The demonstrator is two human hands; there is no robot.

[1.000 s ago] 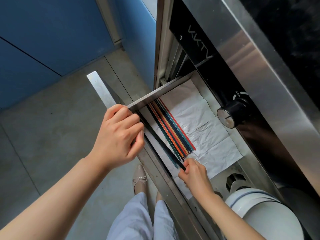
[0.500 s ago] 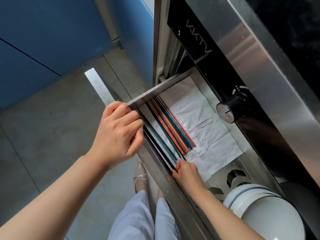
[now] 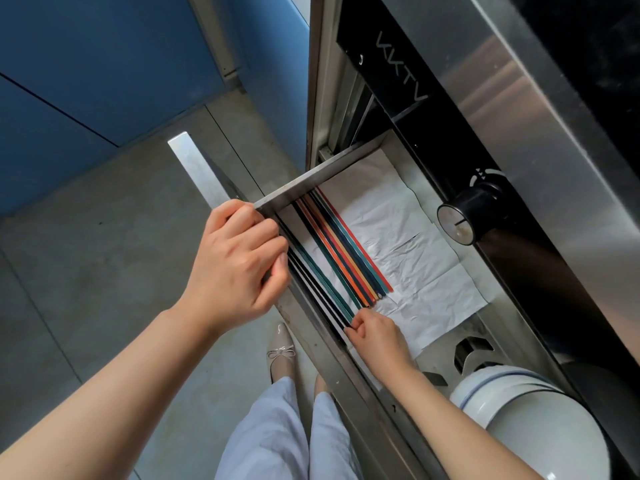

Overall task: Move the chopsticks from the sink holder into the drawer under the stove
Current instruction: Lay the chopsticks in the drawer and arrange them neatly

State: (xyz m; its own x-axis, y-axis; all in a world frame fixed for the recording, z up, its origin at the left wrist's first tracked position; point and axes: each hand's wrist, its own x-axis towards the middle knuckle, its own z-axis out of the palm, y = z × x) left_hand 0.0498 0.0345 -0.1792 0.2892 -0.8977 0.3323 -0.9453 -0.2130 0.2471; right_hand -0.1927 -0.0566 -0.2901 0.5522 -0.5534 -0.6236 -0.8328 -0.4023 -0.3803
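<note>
The steel drawer (image 3: pixel 313 174) under the stove stands pulled out, lined with white paper (image 3: pixel 422 268). Several coloured chopsticks (image 3: pixel 346 251) lie side by side on the paper near the drawer's front wall. My left hand (image 3: pixel 239 261) grips the drawer's front edge. My right hand (image 3: pixel 377 334) is inside the drawer, its fingers pinched on the near ends of a few dark and teal chopsticks (image 3: pixel 322 289) that lie along the front wall.
A black stove knob (image 3: pixel 462 216) juts out over the drawer's back. A white ceramic pot (image 3: pixel 533 420) sits at the drawer's right end. Blue cabinets (image 3: pixel 86 64) and grey floor are to the left; my shoes (image 3: pixel 280 351) are below.
My right hand has lowered the dark chopsticks from a tilted position down flat against the drawer's front wall. My left hand has stayed on the drawer edge.
</note>
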